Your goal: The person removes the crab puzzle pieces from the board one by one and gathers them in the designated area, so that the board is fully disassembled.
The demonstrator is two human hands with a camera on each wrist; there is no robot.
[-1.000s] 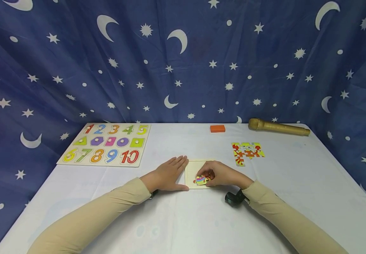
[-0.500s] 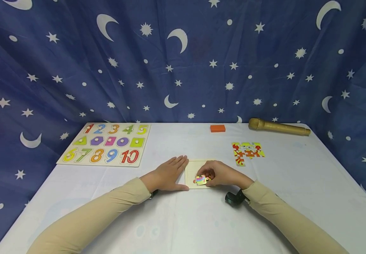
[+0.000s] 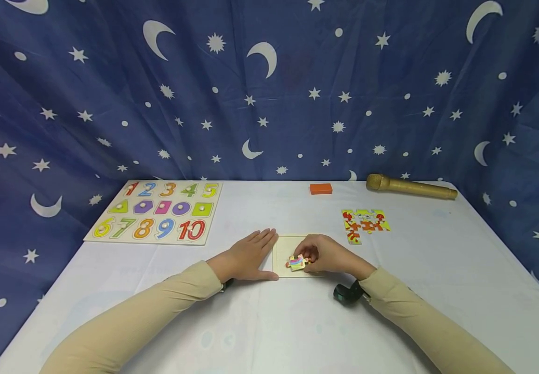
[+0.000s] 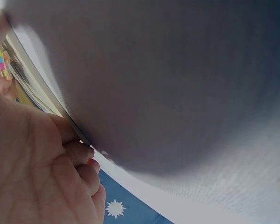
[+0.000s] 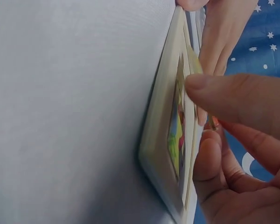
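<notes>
In the head view a small pale wooden puzzle tray (image 3: pixel 282 250) lies on the table between my hands. My left hand (image 3: pixel 252 258) rests along its left side, fingers extended, thumb touching the near left corner. Over the tray, my right hand (image 3: pixel 327 254) pinches a jigsaw piece (image 3: pixel 297 263) printed with yellow, pink and blue stripes. The right wrist view shows my thumb (image 5: pixel 198 83) on the piece's edge, above the tray's rim (image 5: pixel 155 135). A printed piece (image 5: pixel 173 144) lies inside the tray. My right hand hides part of the tray in the head view.
Several joined and loose jigsaw pieces (image 3: pixel 365 222) in red and yellow lie right of the tray. A number-and-shape peg board (image 3: pixel 154 213) is at the back left. An orange block (image 3: pixel 320 189) and a gold microphone (image 3: pixel 409 187) lie near the starry curtain (image 3: pixel 297 140).
My right hand has lifted slightly and shifted a little right, tilting and turning the striped piece in its fingers. My left hand and the tray have stayed in place.
</notes>
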